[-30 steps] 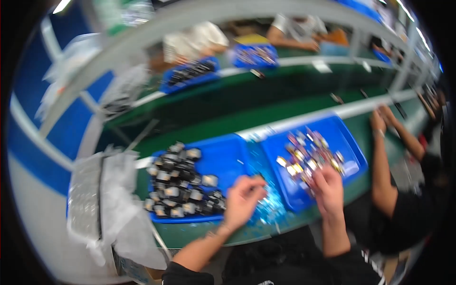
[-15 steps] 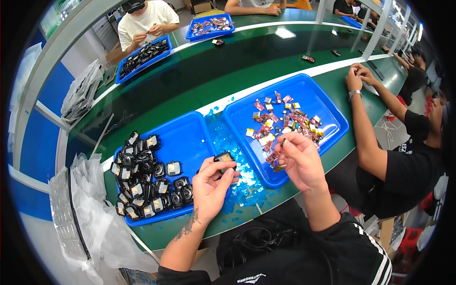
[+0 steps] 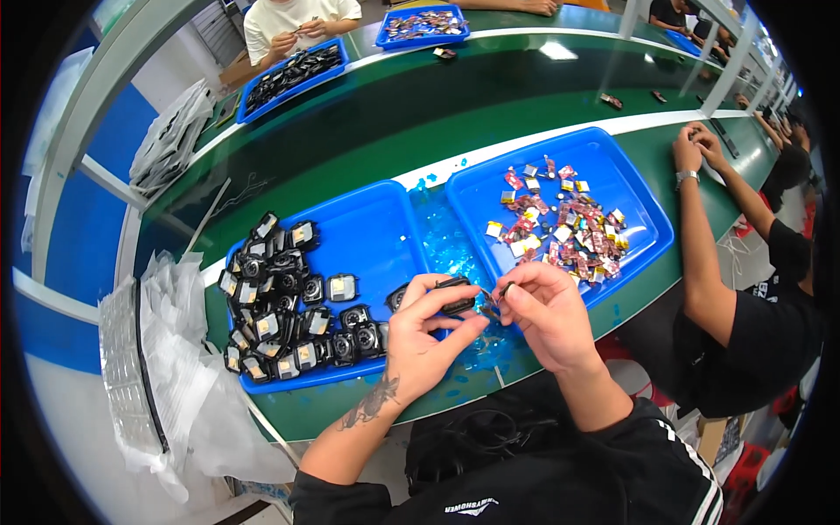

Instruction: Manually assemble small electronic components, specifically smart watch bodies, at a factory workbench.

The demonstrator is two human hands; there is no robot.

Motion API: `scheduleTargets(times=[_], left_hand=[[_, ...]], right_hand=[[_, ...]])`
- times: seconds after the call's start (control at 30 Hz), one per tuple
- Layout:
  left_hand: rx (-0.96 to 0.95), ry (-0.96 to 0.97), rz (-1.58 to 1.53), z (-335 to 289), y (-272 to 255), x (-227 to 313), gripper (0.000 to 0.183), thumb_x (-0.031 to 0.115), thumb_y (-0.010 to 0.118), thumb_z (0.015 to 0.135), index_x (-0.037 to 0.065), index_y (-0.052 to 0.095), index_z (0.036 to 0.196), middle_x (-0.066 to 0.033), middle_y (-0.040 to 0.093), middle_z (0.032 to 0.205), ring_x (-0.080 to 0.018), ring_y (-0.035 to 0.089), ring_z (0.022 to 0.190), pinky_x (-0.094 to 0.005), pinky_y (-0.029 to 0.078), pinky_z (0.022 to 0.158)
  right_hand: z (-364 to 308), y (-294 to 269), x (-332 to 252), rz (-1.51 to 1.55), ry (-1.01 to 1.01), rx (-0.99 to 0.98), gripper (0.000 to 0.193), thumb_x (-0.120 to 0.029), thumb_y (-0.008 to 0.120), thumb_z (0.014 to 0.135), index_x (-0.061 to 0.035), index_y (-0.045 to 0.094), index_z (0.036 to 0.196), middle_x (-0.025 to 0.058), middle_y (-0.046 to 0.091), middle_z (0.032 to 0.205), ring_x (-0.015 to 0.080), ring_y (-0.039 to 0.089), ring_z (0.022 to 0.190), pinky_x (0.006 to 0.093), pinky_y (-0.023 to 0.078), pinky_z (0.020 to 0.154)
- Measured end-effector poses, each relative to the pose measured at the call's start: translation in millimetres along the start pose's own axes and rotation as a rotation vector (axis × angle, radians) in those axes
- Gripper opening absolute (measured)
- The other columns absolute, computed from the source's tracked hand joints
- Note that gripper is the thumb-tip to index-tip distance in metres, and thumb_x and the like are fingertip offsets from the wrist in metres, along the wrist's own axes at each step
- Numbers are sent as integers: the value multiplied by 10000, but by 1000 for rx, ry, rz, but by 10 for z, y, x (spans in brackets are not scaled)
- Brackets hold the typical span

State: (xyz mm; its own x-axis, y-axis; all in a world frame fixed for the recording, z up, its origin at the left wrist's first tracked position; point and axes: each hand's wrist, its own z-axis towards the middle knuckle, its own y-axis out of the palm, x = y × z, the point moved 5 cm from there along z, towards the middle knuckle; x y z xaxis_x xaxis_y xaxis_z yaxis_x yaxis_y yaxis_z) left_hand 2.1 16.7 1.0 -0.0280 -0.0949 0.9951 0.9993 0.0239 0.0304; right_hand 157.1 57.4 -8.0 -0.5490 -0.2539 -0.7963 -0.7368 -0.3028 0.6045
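My left hand (image 3: pixel 424 341) grips a black plastic housing (image 3: pixel 457 296) between thumb and fingers. Close on its right, my right hand (image 3: pixel 549 317) pinches a small dark round part (image 3: pixel 507 290), with what looks like thin wire near the fingertips. On my left stands a blue tray (image 3: pixel 367 223) with a pile of similar black housings (image 3: pixel 284 302), some showing pale square faces. A second blue tray (image 3: pixel 472 185), right of it, contains many small red circuit boards (image 3: pixel 577 229) with white and yellow pieces. Fingers partly hide both held parts.
Bits of blue film (image 3: pixel 451 236) litter the green bench (image 3: pixel 350 144) between the trays. Plastic sheeting (image 3: pixel 179 350) hangs at the left. Across the bench, a person works beside a tray of black parts (image 3: pixel 293 83). At the right, a co-worker's hands (image 3: pixel 691 144) are near the bench.
My hands have come together: the right hand with its small part is now right beside the housing. The housing has turned to another angle. The whole view has shifted slightly.
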Motion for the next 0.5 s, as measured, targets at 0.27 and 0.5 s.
scheduleTargets(times=[0.27,0.5], left_hand=[[51,-36,-72,27,-44,51,244,5,729,809,-11,682,1047,-74,507,1079,-129,600,962,-228,560,730],[-16,13,-30,2,-91,-44,147,-45,705,806,-46,684,951,-76,522,1021,-119,571,927,-229,538,701]], right_hand=[[15,99,86,33,69,-68,186,-54,604,931,-1,606,1110,56,663,896,84,610,763,218,496,684],[17,122,26,-158,6,-54,290,-32,641,895,19,572,1172,67,655,914,81,604,776,216,487,699]])
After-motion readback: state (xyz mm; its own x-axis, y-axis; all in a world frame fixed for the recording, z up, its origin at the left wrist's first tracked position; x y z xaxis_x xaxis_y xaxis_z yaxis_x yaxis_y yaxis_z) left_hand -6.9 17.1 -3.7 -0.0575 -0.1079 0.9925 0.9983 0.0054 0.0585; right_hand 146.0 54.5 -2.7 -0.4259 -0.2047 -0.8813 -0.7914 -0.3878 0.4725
